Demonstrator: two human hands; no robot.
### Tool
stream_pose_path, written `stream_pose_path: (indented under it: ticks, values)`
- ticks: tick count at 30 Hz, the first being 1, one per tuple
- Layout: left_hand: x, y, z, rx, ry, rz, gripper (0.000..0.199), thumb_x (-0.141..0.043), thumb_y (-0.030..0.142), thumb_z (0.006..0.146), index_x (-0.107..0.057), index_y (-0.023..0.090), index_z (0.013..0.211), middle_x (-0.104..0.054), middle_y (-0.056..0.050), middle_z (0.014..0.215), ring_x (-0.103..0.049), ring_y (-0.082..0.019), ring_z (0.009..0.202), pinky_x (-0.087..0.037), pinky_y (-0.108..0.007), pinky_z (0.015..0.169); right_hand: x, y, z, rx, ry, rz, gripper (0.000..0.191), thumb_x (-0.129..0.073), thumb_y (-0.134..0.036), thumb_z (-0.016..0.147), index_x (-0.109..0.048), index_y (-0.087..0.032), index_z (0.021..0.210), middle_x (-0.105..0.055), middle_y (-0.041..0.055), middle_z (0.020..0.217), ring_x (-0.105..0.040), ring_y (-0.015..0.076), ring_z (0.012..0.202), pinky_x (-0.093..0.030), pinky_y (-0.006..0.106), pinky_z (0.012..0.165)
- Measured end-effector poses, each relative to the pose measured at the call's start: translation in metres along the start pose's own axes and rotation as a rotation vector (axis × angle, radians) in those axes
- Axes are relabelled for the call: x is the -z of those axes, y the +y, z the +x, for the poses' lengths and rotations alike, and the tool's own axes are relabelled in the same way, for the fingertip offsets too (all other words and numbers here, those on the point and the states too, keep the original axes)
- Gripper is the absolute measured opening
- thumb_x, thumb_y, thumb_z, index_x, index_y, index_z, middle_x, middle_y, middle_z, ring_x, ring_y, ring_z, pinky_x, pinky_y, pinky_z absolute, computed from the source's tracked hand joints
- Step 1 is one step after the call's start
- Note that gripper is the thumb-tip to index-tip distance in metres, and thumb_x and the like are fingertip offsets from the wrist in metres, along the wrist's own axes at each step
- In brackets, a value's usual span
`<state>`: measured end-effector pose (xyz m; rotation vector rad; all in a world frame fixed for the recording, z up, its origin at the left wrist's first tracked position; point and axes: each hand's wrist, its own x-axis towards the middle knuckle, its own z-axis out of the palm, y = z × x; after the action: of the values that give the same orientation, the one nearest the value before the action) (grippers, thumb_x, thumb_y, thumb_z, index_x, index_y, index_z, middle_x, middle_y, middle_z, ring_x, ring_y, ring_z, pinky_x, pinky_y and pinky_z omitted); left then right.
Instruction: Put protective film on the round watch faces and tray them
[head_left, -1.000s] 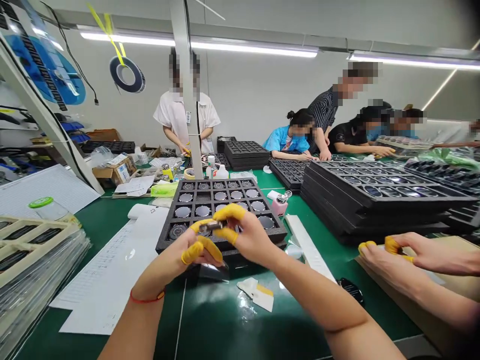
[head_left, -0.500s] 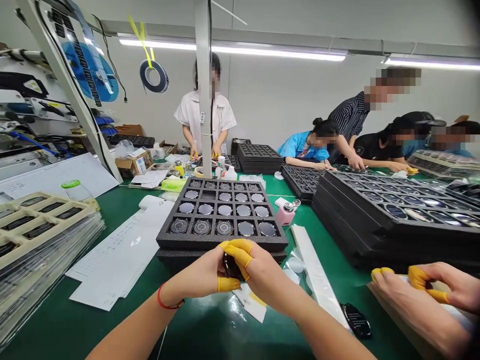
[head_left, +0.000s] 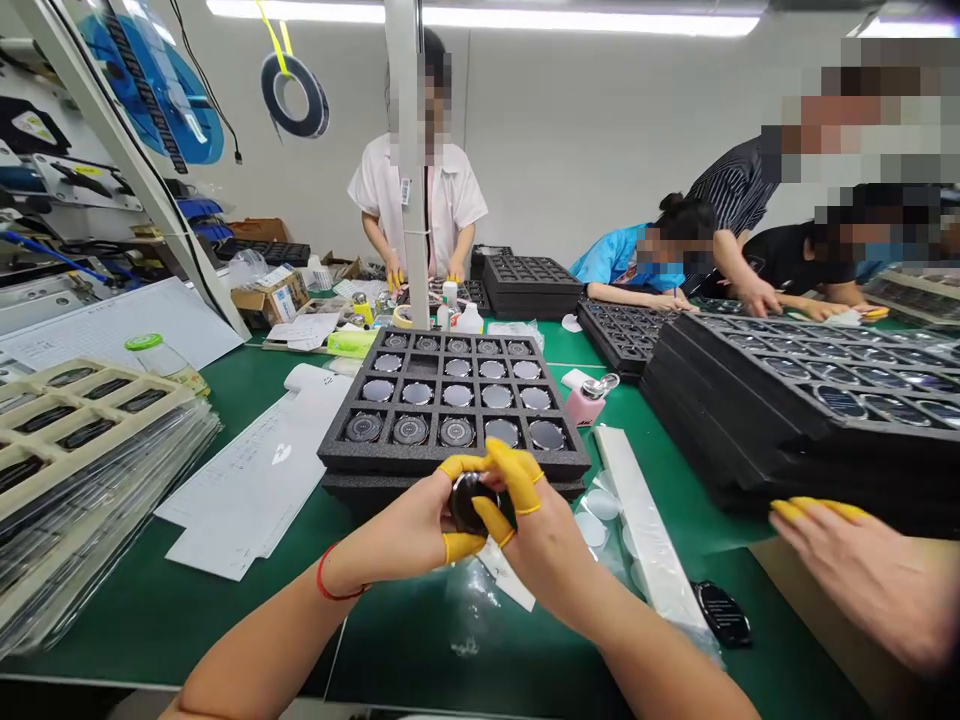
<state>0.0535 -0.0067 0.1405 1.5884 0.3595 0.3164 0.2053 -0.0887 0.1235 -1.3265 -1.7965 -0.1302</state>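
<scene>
In front of the foam tray (head_left: 450, 462), a round black watch head (head_left: 466, 502) with a shiny rim is held between both hands. My left hand (head_left: 420, 520), in yellow finger cots, grips it from the left, thumb below and fingers on top. My right hand (head_left: 536, 520) is at its right side, thumb across the glossy face and yellow-tipped fingers raised behind; those fingers partly hide the watch head. Similar round watch heads (head_left: 457, 432) sit in the tray's square pockets, some showing ringed backs and others plain discs. One pocket in the second row from the back looks dark and unfilled.
Paper sheets (head_left: 247, 480) and a stack of beige trays (head_left: 45, 470) lie left. To the right are a pink pump bottle (head_left: 586, 402), a long white strip (head_left: 645, 520), a black oval part (head_left: 721, 613), stacked black trays (head_left: 750, 430) and a co-worker's hand (head_left: 862, 570). Other people work behind.
My right hand's fingers have lifted and spread from the watch head, exposing more of its face. The co-worker's hand at right has shifted, and only one shows now. The view has tilted down.
</scene>
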Motion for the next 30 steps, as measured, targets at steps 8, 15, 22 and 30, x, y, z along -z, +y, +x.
stream_pose_path:
  ticks: [8, 15, 22, 30]
  values:
    - [-0.002, -0.004, 0.003, -0.016, 0.046, 0.111, 0.05, -0.065, 0.016, 0.084, -0.043, 0.022, 0.129, -0.062, -0.007, 0.116, -0.063, -0.021, 0.103, -0.054, -0.035, 0.086, -0.006, 0.009, -0.006, 0.101, -0.032, 0.044, 0.064, -0.041, -0.005, 0.088, -0.022, -0.025, 0.146, -0.061, 0.0076, 0.099, -0.063, 0.0199, 0.085, -0.06, 0.035, 0.07]
    - [0.005, -0.005, 0.006, 0.079, -0.09, 0.033, 0.034, -0.07, 0.017, 0.08, -0.052, 0.018, 0.109, -0.065, -0.005, 0.103, -0.066, -0.02, 0.095, -0.055, -0.032, 0.081, 0.004, 0.01, 0.008, 0.198, -0.153, 0.144, 0.032, -0.04, 0.0, 0.085, -0.044, -0.022, 0.108, -0.056, 0.0006, 0.083, -0.049, 0.0125, 0.067, -0.048, 0.024, 0.059]
    - [0.012, -0.002, 0.009, 0.202, -0.304, -0.07, 0.043, -0.077, 0.007, 0.066, -0.059, 0.016, 0.103, -0.068, -0.003, 0.095, -0.067, -0.019, 0.085, -0.055, -0.033, 0.079, 0.014, 0.002, 0.011, 0.142, -0.342, 0.296, 0.02, -0.036, -0.003, 0.089, -0.043, -0.022, 0.089, -0.052, -0.0023, 0.078, -0.043, 0.0093, 0.065, -0.041, 0.019, 0.057]
    - [0.016, 0.0, -0.001, 0.176, -0.358, 0.01, 0.058, -0.075, 0.005, 0.066, -0.052, 0.021, 0.117, -0.064, -0.004, 0.106, -0.067, -0.018, 0.089, -0.055, -0.028, 0.075, 0.027, -0.014, 0.01, 0.325, -0.425, 0.205, 0.016, -0.033, -0.011, 0.093, -0.046, -0.019, 0.088, -0.056, 0.002, 0.081, -0.045, 0.0127, 0.074, -0.044, 0.025, 0.072]
